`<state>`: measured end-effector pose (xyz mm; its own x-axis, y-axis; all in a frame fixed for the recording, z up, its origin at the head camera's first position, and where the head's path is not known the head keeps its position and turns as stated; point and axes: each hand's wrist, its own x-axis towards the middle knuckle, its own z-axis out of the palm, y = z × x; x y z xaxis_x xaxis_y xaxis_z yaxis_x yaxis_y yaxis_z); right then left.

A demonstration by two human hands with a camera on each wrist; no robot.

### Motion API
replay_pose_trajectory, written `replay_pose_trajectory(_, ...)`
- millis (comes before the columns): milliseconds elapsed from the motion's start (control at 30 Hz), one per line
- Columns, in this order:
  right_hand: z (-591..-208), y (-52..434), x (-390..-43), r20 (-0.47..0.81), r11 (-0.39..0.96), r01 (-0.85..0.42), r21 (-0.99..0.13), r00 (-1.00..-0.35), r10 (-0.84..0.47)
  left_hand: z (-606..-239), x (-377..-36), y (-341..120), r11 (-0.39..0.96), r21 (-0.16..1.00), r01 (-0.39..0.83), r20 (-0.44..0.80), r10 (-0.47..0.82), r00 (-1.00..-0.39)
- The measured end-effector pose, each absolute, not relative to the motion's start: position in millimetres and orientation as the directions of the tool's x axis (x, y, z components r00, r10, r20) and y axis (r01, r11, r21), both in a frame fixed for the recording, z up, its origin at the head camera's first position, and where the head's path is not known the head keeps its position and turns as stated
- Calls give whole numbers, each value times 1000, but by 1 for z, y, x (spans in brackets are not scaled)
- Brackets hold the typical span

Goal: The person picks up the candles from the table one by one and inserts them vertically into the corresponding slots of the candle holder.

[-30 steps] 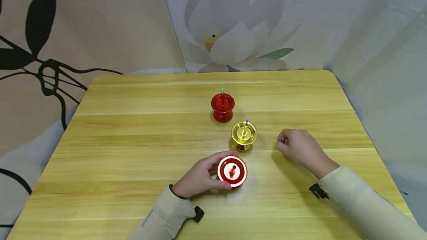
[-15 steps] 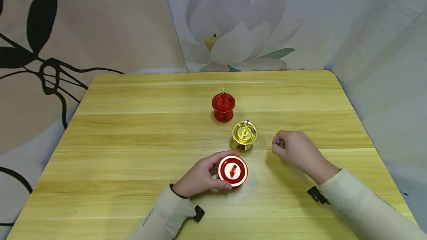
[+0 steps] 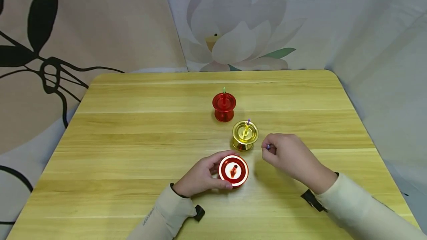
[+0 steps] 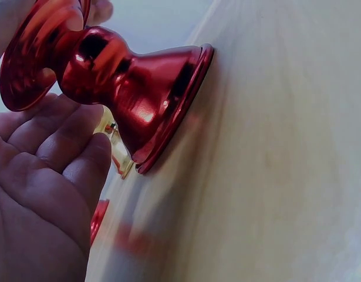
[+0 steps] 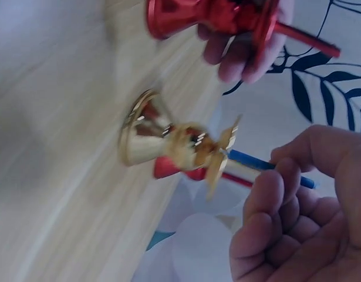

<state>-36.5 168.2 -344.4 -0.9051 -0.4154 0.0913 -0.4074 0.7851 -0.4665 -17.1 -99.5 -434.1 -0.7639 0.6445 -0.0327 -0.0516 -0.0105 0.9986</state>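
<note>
Carefully now: left hand [image 3: 200, 178] steadies the near red metal candle holder [image 3: 233, 170]; right hand [image 3: 289, 155] pinches a small blue candle [image 3: 268, 146] at its three o'clock, best lowered upright.

Head view: high, looking forward and down over the whole wooden table [image 3: 133, 151]. Left wrist view: near the tabletop, close on the near red candle holder [image 4: 118, 79]. Right wrist view: close, tilted, on the gold candle holder [image 5: 168, 141]. All three views share both holders.

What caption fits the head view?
Left hand grips a red candle holder; right hand pinches a small candle.
</note>
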Motion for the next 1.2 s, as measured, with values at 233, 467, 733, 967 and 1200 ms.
replay_pose_trajectory(233, -334, 154, -29, 170, 728, -496, -473, -863, -476, -438, -18, -100, -23, 999, -37, -14, 648, -761)
replay_pose_trajectory(467, -325, 143, -24, 210, 676, -535, -507, -837, -505, -437, -18, -100, -23, 999, -34, -11, 651, -759)
replay_pose_trajectory(733, -316, 132, -18, 234, 611, -573, -546, -805, -546, -435, -17, -100, -34, 999, -22, 5, 651, -759)
replay_pose_trajectory(967, -311, 126, -16, 259, 559, -597, -575, -781, -568, -435, -17, -100, -49, 999, -10, 24, 654, -756)
replay_pose_trajectory(1200, -310, 122, -14, 299, 516, -634, -576, -751, -589, -436, -17, -99, -57, 998, -28, 16, 657, -754)
